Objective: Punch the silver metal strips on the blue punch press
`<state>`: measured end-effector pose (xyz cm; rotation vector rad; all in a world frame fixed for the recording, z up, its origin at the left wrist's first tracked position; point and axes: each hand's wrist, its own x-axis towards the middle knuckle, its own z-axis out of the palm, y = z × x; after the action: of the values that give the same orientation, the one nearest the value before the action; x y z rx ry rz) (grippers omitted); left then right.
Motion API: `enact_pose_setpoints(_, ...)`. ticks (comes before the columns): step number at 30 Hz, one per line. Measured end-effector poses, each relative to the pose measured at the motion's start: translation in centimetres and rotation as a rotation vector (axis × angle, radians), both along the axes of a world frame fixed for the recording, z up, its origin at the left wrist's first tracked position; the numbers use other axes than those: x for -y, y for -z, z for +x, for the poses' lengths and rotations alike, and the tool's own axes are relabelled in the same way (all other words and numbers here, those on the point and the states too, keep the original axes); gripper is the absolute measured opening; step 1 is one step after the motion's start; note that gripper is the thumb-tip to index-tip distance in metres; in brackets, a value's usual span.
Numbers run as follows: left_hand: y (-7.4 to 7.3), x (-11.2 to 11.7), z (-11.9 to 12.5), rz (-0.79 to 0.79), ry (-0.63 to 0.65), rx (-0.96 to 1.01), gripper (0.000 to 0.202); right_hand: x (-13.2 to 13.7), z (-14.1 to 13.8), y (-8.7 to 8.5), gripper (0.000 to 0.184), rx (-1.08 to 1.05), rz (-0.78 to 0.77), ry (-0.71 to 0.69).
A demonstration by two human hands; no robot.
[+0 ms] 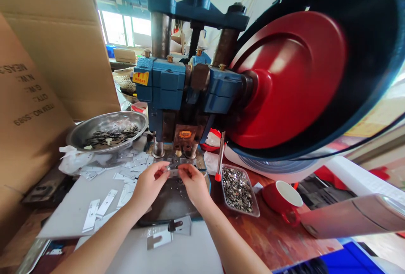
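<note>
Both hands meet in front of a blue press machine (177,84), just below its die. My left hand (148,183) pinches one end of a small flat metal strip (173,173). My right hand (193,183) pinches the other end of that strip. The strip sits over the dark press bed (171,200). More flat metal strips (104,204) lie scattered on the grey board to the left. Two notched metal pieces (169,232) lie near my forearms.
A big red flywheel (291,80) with a blue rim fills the right. A steel bowl (107,132) of small parts stands at left, a clear tray (238,189) of tiny metal bits and a red cup (281,198) at right. Cardboard boxes (41,76) rise on the left.
</note>
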<state>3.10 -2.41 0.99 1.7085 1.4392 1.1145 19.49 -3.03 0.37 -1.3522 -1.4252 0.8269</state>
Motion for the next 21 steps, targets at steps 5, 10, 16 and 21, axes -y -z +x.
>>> enact_pose_setpoints(5,-0.3,-3.3,1.2,0.156,0.033,-0.125,0.016,-2.6,0.3,0.1,0.016,0.180,0.155,0.104)
enact_pose_setpoints(10,0.5,-4.9,2.0,0.182,-0.018,-0.144,0.015,-4.0,0.7,0.3,0.014,0.188,0.139,0.142)
enact_pose_setpoints(16,0.9,-3.9,1.7,0.168,-0.040,-0.177,0.017,-3.3,1.5,1.4,0.021,0.030,0.119,0.047)
enact_pose_setpoints(21,0.0,-2.7,1.6,0.126,-0.005,-0.201,0.018,-2.2,1.7,0.9,0.021,-0.059,0.080,0.025)
